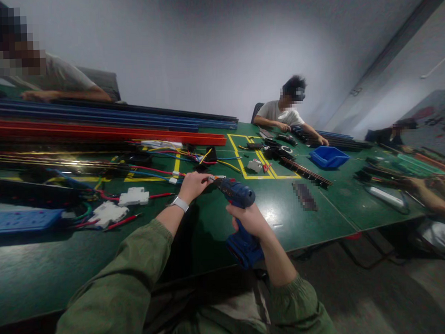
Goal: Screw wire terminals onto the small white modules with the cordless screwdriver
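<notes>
My right hand (250,219) is wrapped round the grip of a blue cordless drill (238,192), its nose pointing left and away from me. At the drill's tip, my left hand (194,185) has its fingers closed on something small that I cannot make out. A small white connector (174,178) with red and blue wires lies just left of that hand. Farther left on the green table (312,232) are white plastic circuit breakers (134,195) with red wire ends, beside a blue power strip (27,220).
Long red rails (133,132) and blue rails (114,114) run along the table's far left. Yellow tape (240,161) marks rectangles. A blue bin (328,157) and a phone (305,196) lie to the right. Co-workers sit at the far side and at the right.
</notes>
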`<state>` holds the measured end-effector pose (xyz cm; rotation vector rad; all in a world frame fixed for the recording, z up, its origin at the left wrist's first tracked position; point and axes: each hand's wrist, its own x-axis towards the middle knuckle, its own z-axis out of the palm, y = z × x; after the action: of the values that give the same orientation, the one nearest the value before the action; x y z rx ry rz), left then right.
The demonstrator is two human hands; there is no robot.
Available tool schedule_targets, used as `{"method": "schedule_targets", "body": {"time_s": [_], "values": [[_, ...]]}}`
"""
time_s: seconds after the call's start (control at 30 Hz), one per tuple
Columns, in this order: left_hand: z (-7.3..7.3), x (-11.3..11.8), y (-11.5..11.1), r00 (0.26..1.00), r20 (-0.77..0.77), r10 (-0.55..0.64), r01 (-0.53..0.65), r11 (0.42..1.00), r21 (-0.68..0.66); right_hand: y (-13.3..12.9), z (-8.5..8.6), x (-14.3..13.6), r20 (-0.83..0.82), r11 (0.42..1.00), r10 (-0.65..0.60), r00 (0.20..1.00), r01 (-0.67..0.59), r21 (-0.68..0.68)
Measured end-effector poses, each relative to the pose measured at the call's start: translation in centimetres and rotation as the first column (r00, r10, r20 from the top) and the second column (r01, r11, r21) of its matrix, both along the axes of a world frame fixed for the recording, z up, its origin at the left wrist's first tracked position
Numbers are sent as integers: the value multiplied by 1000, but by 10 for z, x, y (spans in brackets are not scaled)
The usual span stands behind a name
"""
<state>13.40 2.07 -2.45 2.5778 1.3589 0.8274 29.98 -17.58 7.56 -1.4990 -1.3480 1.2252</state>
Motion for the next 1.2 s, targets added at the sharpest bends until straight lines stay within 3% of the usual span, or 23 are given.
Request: {"method": "schedule_targets", "body": {"time_s": [0.23,1.2], "values": [[-3,0,2,1000,29,1,-2,1000,19,2,-6,2,-24,1000,-11,1000,11,12],[-4,1,2,1000,20,-1,0,999,54,1,0,1,4,999,0,1000,0,-37]]}}
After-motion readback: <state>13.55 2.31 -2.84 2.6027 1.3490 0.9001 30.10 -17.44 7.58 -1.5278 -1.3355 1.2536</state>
